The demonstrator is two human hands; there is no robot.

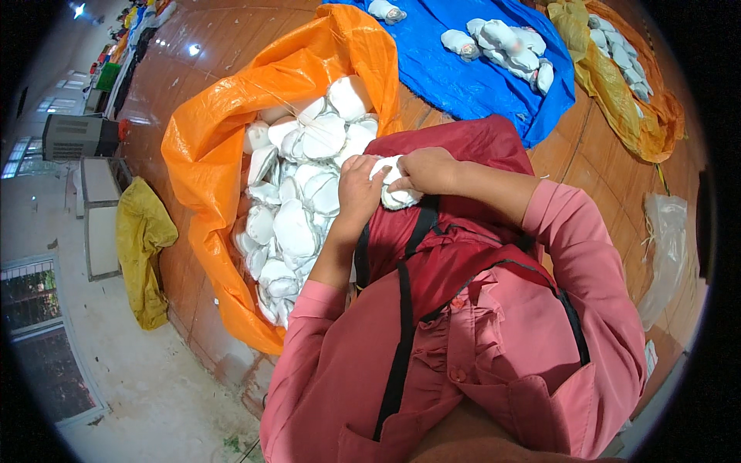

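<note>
Just right of the orange bag, the left hand is gripping a white padded piece by its edge, while the right hand is pinching its top. Risk: if either grip is slackening, the piece could be slipping bagward.

One wide fisheye view from the wearer's head, facing steeply down over the pink shirt to the left hand and right hand, close below; the floor curves away beyond.
</note>
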